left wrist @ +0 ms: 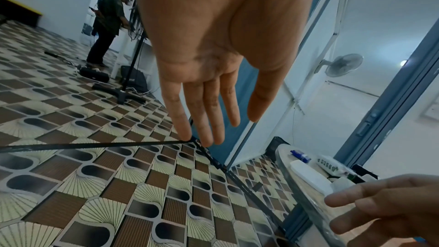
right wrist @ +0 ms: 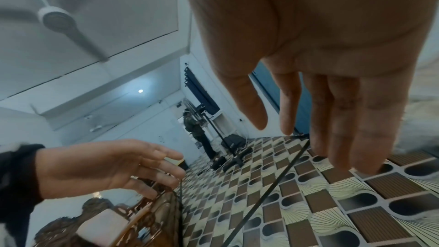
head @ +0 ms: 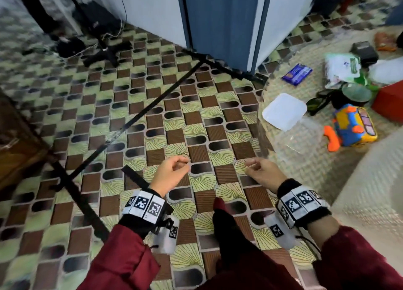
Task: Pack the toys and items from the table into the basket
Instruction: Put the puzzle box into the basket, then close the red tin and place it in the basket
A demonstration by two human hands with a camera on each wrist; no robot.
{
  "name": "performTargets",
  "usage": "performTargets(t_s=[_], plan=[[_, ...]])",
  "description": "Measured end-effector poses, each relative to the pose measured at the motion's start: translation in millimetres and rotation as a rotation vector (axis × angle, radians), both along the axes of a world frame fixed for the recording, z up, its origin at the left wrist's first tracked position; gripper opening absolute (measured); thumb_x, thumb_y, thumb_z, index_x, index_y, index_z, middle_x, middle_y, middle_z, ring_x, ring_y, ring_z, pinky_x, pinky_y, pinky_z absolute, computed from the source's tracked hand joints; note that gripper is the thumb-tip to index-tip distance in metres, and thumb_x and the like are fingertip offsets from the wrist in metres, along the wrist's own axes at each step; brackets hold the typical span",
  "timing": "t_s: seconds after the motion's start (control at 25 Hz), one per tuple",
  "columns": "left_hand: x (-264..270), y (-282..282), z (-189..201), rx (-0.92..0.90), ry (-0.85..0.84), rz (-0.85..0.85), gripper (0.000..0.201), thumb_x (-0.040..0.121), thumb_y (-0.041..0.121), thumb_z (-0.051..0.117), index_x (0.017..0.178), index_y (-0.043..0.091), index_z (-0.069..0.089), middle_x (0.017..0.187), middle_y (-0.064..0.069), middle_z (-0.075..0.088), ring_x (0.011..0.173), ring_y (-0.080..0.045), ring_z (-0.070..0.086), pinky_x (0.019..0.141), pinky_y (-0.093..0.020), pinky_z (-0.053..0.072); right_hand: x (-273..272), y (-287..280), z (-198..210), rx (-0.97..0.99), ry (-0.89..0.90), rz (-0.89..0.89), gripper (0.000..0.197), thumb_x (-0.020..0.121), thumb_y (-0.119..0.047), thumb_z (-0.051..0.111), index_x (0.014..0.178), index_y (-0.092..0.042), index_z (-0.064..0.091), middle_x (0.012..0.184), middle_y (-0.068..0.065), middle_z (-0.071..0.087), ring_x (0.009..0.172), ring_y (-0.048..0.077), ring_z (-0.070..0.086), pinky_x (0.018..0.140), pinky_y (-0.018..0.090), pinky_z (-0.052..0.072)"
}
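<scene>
Hands up front, both empty: left hand [head: 172,174] and right hand [head: 265,174] hang loosely curled over the patterned floor. Table [head: 305,159] sits off to the right, so the right hand is nearer. Colourful toy vehicle [head: 354,125] lies there beside a white lid [head: 284,111] and a blue packet [head: 297,73], print unreadable. Basket not in view.
</scene>
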State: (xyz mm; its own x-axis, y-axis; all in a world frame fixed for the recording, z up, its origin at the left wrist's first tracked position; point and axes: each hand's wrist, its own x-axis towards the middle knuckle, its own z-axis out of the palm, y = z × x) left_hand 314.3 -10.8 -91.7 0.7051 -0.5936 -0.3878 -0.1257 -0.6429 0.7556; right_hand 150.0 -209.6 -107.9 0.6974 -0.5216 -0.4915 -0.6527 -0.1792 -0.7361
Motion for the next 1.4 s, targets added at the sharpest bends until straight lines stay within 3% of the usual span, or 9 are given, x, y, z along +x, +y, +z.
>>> performTargets(t_s=[0.08, 0.36, 0.6, 0.68, 0.76, 0.84, 0.96, 1.2, 1.4], plan=[[25.3, -21.7, -8.7, 0.006, 0.011, -0.034, 0.02, 0.092, 0.02, 0.059, 0.111, 0.02, 0.063, 0.107, 0.003, 0.064, 0.097, -0.007, 0.058, 0.067, -0.009, 0.037, 20.0, -18.1, -10.5, 0.021, 0.0, -0.055, 0.02, 0.091, -0.012, 0.057, 0.111, -0.01, 0.058, 0.079, 0.001, 0.055, 0.073, 0.017, 0.054, 0.062, 0.025, 0.045], [111.4, -133.8, -2.3, 0.004, 0.024, -0.21, 0.017, 0.093, 0.021, 0.057, 0.109, 0.02, 0.064, 0.104, 0.006, 0.065, 0.099, -0.006, 0.06, 0.078, -0.013, 0.044, 93.5, -92.1, -12.7, 0.026, -0.085, -0.191, 0.017, 0.091, -0.015, 0.055, 0.108, -0.014, 0.06, 0.085, -0.004, 0.057, 0.085, 0.013, 0.055, 0.084, 0.032, 0.05], [163.0, -237.4, 4.8, -0.034, 0.097, -0.355, 0.015, 0.091, 0.019, 0.059, 0.105, 0.022, 0.063, 0.103, 0.001, 0.066, 0.098, -0.015, 0.062, 0.089, -0.03, 0.053, 126.4, -147.6, -5.2, -0.043, -0.116, -0.425, 0.013, 0.092, -0.015, 0.055, 0.101, -0.019, 0.063, 0.081, -0.002, 0.059, 0.07, 0.009, 0.054, 0.055, 0.012, 0.038], [174.4, -273.5, 4.4, -0.047, 0.106, -0.421, 0.016, 0.09, 0.021, 0.06, 0.107, 0.022, 0.063, 0.103, 0.0, 0.065, 0.097, -0.015, 0.062, 0.089, -0.032, 0.052, 130.0, -163.5, -6.3, -0.035, -0.172, -0.583, 0.012, 0.091, -0.012, 0.055, 0.099, -0.017, 0.063, 0.076, -0.001, 0.058, 0.066, 0.012, 0.054, 0.055, 0.013, 0.042], [184.4, -307.1, 2.7, -0.058, 0.105, -0.5, 0.018, 0.09, 0.024, 0.06, 0.108, 0.022, 0.063, 0.104, 0.002, 0.065, 0.099, -0.012, 0.061, 0.089, -0.029, 0.051, 132.3, -177.3, -7.8, -0.054, -0.188, -0.722, 0.013, 0.089, -0.009, 0.056, 0.098, -0.015, 0.063, 0.074, -0.002, 0.059, 0.07, 0.017, 0.057, 0.065, 0.024, 0.049], [194.3, -348.1, -0.2, -0.078, 0.102, -0.602, 0.018, 0.09, 0.024, 0.062, 0.108, 0.024, 0.063, 0.105, 0.005, 0.065, 0.102, -0.011, 0.06, 0.093, -0.03, 0.048, 131.7, -192.8, -10.6, -0.06, -0.189, -0.866, 0.016, 0.087, -0.007, 0.056, 0.097, -0.018, 0.062, 0.077, -0.004, 0.059, 0.078, 0.02, 0.058, 0.078, 0.036, 0.048], [200.8, -409.5, 2.9, -0.111, 0.103, -0.755, 0.016, 0.09, 0.019, 0.062, 0.104, 0.024, 0.064, 0.103, 0.002, 0.067, 0.101, -0.013, 0.061, 0.094, -0.029, 0.047, 129.2, -209.5, -13.5, -0.085, -0.189, -1.066, 0.021, 0.085, -0.006, 0.057, 0.092, -0.026, 0.06, 0.08, -0.005, 0.059, 0.081, 0.022, 0.058, 0.08, 0.041, 0.048], [194.2, -487.1, 13.5, -0.148, 0.155, -1.069, 0.022, 0.091, 0.01, 0.059, 0.113, 0.01, 0.062, 0.104, -0.004, 0.064, 0.094, -0.012, 0.058, 0.072, -0.007, 0.045, 137.4, -209.1, -13.4, -0.065, -0.212, -1.384, 0.019, 0.088, -0.005, 0.053, 0.102, -0.015, 0.061, 0.081, 0.002, 0.057, 0.075, 0.021, 0.058, 0.067, 0.028, 0.044], [168.7, -539.8, 6.3, -0.181, 0.205, -1.244, 0.016, 0.09, 0.01, 0.061, 0.105, 0.015, 0.064, 0.102, -0.012, 0.067, 0.092, -0.02, 0.062, 0.081, -0.02, 0.049, 138.2, -211.8, -12.2, -0.07, -0.242, -1.581, 0.018, 0.088, -0.003, 0.052, 0.103, -0.01, 0.061, 0.079, 0.003, 0.057, 0.067, 0.018, 0.057, 0.056, 0.021, 0.044]])
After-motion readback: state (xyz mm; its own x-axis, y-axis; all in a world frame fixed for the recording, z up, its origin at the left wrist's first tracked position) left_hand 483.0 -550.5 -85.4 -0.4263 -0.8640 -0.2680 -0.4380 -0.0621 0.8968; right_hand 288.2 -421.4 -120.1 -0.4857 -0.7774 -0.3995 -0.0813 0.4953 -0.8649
